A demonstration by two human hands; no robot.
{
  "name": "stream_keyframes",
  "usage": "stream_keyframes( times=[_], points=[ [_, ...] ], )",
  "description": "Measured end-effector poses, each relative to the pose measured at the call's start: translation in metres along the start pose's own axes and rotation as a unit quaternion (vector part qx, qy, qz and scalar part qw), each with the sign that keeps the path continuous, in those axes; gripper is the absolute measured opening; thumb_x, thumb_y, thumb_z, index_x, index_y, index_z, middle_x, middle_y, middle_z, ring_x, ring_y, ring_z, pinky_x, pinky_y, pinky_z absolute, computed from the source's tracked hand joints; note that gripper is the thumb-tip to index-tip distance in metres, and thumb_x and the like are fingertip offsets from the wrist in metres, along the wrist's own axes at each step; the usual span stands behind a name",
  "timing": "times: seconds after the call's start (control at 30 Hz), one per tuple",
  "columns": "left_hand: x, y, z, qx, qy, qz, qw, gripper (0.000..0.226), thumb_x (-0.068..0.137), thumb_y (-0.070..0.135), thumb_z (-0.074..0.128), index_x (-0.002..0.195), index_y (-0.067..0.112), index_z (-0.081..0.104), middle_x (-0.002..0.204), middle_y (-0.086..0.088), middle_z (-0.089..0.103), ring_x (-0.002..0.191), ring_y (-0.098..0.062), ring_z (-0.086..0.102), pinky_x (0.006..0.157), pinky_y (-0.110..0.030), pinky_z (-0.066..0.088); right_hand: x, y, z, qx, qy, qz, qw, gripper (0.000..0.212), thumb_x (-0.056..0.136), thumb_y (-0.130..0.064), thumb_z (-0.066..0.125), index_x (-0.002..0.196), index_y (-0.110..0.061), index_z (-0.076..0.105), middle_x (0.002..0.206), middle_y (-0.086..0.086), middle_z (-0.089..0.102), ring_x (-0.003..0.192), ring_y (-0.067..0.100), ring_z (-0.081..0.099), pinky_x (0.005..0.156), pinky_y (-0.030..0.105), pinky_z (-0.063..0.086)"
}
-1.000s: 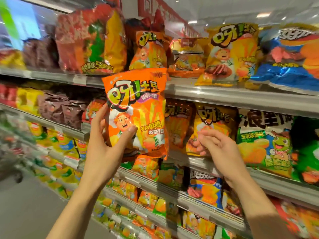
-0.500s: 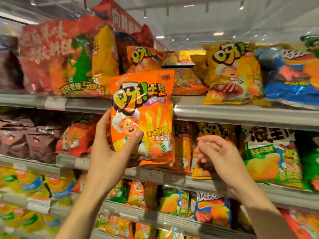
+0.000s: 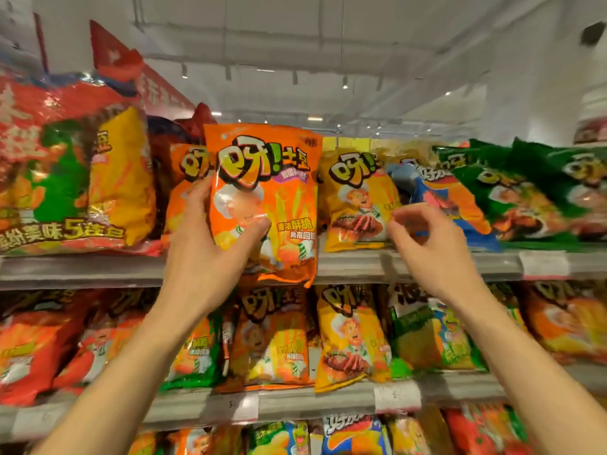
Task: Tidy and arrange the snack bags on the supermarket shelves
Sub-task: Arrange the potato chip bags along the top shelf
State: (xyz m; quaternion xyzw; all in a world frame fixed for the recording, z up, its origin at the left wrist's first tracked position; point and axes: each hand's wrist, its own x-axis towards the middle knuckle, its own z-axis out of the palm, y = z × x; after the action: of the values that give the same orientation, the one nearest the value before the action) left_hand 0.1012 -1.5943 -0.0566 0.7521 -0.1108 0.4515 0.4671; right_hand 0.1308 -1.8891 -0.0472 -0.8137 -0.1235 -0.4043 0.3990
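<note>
Left hand (image 3: 203, 254) grips orange bag (image 3: 266, 192) at the top shelf (image 3: 82, 267), right hand (image 3: 430, 251) at 3 o'clock, fingers (image 3: 405, 214) loosely curled, holding nothing, near yellow bag (image 3: 356, 198)

Looks like a supermarket snack aisle. Long grey metal shelves (image 3: 410, 264) run in tiers, packed with bright snack bags (image 3: 358, 198) standing front-out in rows. Paper price tags (image 3: 543, 265) sit on the shelf edges, and a red banner (image 3: 157, 90) hangs under a white ceiling with spotlights.
</note>
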Motion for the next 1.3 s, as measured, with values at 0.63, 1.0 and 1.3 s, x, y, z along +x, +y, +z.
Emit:
stream_keyframes(
  times=[0.63, 1.0, 1.3],
  points=[
    [0.066, -0.007, 0.053, 0.214, -0.031, 0.039, 0.976, 0.093, 0.095, 0.064, 0.057, 0.162, 0.012, 0.021, 0.161, -0.013, 0.040, 0.147, -0.032, 0.038, 0.118, -0.052, 0.036, 0.078, 0.012, 0.052, -0.092, -0.034, -0.011, 0.995, 0.089, 0.089, -0.052, 0.072, 0.158, -0.015, 0.030, 0.164, 0.010, 0.028, 0.151, 0.030, 0.028, 0.122, 0.047, 0.028],
    [0.071, -0.020, 0.053, 0.342, -0.066, 0.089, 0.933, 0.073, 0.107, 0.062, 0.023, 0.157, 0.011, 0.040, 0.151, -0.014, 0.051, 0.137, -0.033, 0.040, 0.111, -0.047, 0.031, 0.072, 0.013, 0.050, -0.118, -0.063, -0.057, 0.989, 0.081, 0.096, -0.054, 0.061, 0.160, -0.017, 0.028, 0.171, 0.009, 0.017, 0.158, 0.025, 0.011, 0.127, 0.043, 0.015],
    [0.079, -0.053, 0.010, 0.361, -0.087, 0.099, 0.923, 0.047, 0.104, 0.032, 0.054, 0.150, 0.023, 0.052, 0.172, -0.009, 0.019, 0.157, -0.032, 0.016, 0.123, -0.059, 0.023, 0.061, -0.023, 0.085, -0.280, -0.105, -0.250, 0.921, 0.063, 0.104, -0.061, 0.033, 0.158, -0.028, 0.039, 0.169, 0.002, 0.029, 0.160, 0.024, 0.010, 0.127, 0.056, -0.007]
  ],
)
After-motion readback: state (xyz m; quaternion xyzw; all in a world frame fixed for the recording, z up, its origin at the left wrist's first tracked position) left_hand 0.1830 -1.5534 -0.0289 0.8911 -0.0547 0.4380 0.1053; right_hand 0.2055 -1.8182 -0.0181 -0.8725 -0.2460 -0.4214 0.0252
